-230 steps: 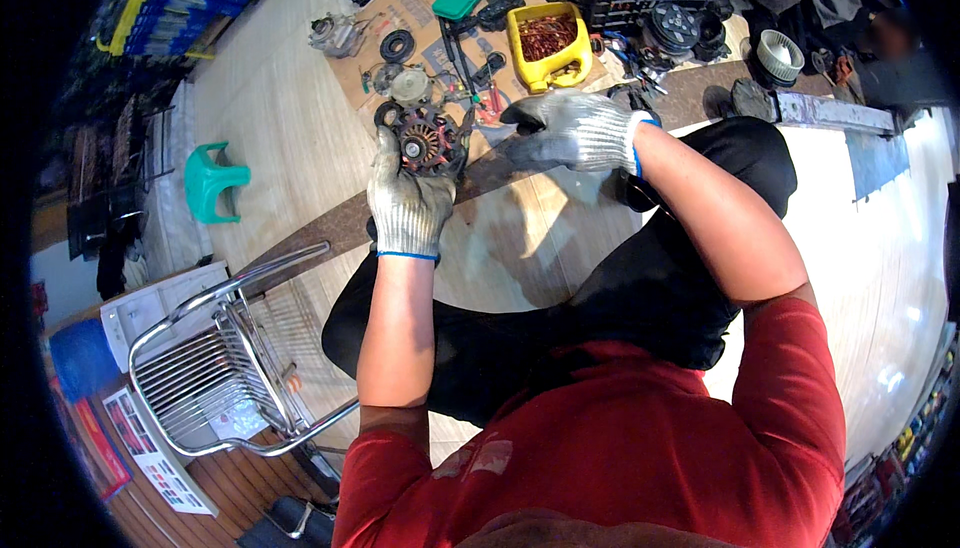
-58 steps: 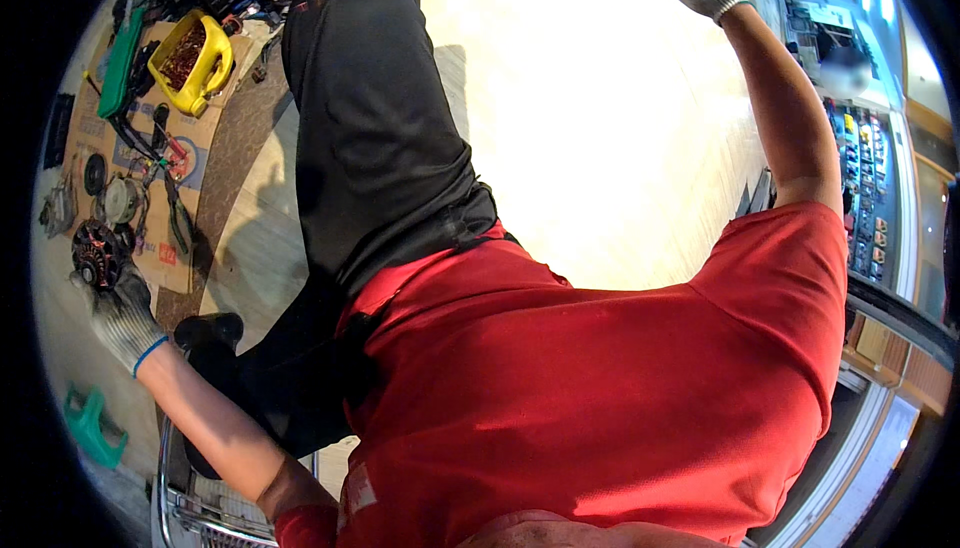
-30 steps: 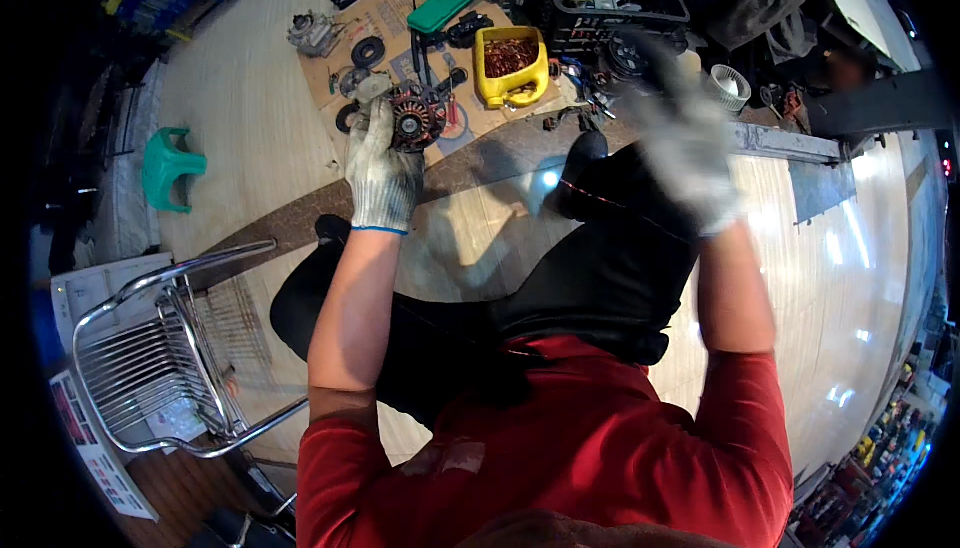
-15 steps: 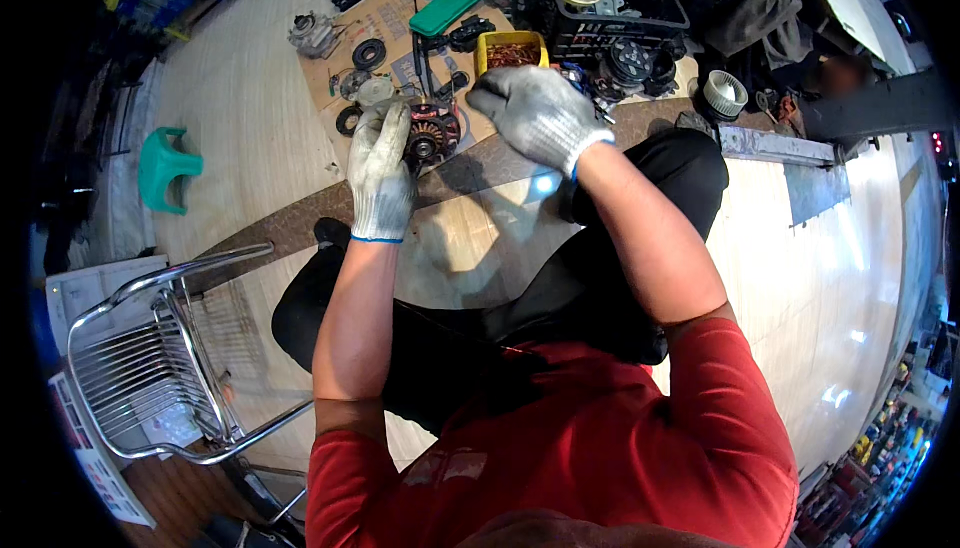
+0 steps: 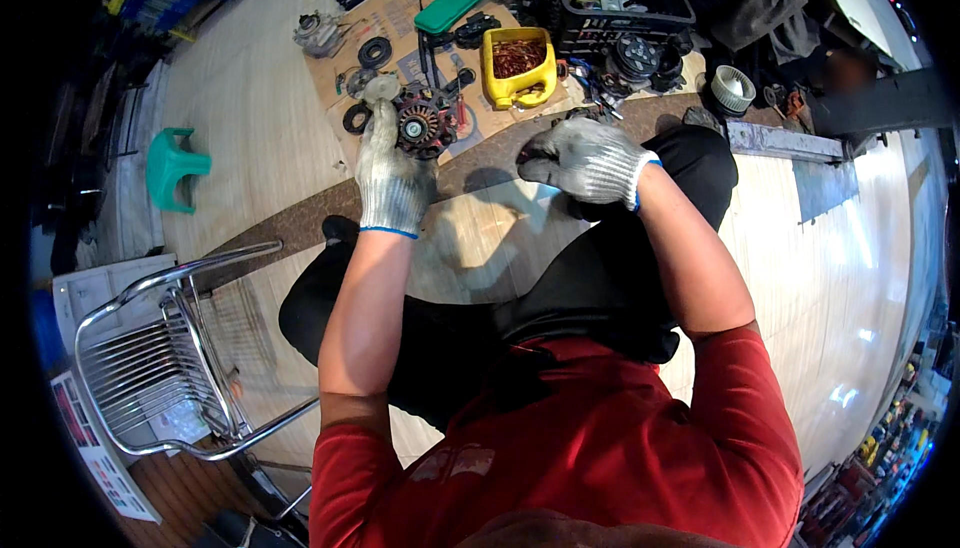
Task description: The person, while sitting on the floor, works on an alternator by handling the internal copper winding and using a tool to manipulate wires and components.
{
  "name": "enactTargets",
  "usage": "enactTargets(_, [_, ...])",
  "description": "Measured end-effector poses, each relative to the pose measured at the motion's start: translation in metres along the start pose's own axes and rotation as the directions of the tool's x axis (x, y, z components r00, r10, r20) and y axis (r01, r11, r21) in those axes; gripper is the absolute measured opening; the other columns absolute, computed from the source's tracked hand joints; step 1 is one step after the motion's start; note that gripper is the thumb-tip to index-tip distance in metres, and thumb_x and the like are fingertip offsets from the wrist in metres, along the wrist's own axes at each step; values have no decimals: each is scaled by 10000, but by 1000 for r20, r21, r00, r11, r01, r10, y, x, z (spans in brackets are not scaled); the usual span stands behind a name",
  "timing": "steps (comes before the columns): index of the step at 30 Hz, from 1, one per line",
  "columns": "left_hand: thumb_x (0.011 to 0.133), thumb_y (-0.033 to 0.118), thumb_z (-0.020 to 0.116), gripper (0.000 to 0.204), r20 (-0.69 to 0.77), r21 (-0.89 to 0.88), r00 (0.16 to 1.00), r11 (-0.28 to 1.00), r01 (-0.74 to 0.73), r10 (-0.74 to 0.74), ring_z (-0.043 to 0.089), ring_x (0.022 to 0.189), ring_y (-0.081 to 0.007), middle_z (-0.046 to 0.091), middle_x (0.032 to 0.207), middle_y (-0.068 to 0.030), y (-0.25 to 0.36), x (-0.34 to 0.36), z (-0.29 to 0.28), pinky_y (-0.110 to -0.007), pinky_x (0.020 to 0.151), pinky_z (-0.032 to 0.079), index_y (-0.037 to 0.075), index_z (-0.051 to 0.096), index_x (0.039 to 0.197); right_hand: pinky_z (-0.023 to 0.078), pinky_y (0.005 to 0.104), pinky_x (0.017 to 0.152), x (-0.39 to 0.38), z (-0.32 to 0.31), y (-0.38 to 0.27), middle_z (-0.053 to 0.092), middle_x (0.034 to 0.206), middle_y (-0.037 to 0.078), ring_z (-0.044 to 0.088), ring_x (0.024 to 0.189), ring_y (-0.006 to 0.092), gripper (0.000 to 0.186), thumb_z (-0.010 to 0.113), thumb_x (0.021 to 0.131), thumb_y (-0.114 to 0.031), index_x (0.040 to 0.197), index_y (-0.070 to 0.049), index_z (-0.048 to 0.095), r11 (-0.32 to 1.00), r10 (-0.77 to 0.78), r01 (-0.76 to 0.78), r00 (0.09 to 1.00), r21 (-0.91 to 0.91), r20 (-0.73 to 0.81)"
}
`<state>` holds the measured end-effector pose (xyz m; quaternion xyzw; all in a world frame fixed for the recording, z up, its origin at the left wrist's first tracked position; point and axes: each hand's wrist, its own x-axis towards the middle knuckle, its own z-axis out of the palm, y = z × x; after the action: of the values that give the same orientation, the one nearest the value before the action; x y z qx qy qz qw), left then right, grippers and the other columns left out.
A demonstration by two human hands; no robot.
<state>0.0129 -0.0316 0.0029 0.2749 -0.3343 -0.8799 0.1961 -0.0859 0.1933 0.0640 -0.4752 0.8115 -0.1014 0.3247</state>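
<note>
My left hand (image 5: 388,163), in a pale work glove, is closed round the side of a round motor part with copper windings (image 5: 418,126). Its ringed face is turned up toward me, over the cardboard sheet. My right hand (image 5: 590,160), gloved in grey-white, hovers over the floor near my right knee, apart from the motor part. Its fingers are curled in with dark fingertips, and whatever they may hold is hidden. Beyond the hands stands a yellow cut-open jug (image 5: 545,83) filled with copper-coloured scraps.
Loose black and metal parts lie on the cardboard (image 5: 330,73), with a green-cased tool (image 5: 455,3) behind. A black crate (image 5: 610,33) stands far right, near a white fan wheel (image 5: 734,90). At left are a green stool (image 5: 175,170) and a metal chair (image 5: 150,373).
My right hand has drawn back toward me and to the right, uncovering the yellow jug. The motor part in my left hand has shifted slightly, its face now more toward me.
</note>
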Motion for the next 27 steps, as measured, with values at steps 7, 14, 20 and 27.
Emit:
enactTargets(7, [1006,266,582,367,116,-55,989,995,-86,92,668,1034,-259,618,1185,-132,1,-3,-2,-412,866,597,32,511,1281,516,470,892,20,-1,-38,657,1123,257,646,1030,406,668,598,894,-499,1391,-62,506,992,104,-77,950,101,-294])
enactTargets(14, [1014,265,572,361,44,174,980,965,-197,192,672,997,-235,624,1135,-147,4,-9,6,-368,824,599,-8,520,1243,525,456,764,37,22,-36,701,961,156,669,895,356,330,548,927,-371,1019,-100,713,985,60,22,890,173,-452])
enactTargets(20, [1027,296,545,371,162,399,945,857,-325,283,667,956,-197,652,1121,-130,0,-13,1,-326,830,568,-17,553,1226,526,441,723,34,24,-37,697,938,133,664,859,354,275,551,939,-311,963,-87,709,987,1,86,839,136,-544])
enactTargets(27, [1019,290,566,342,156,651,926,669,-358,343,656,878,-149,670,1028,-92,-3,-10,2,-294,781,564,-19,592,1162,526,437,727,33,17,-33,689,927,140,655,861,361,261,558,934,-290,970,-77,705,986,-21,102,861,132,-509])
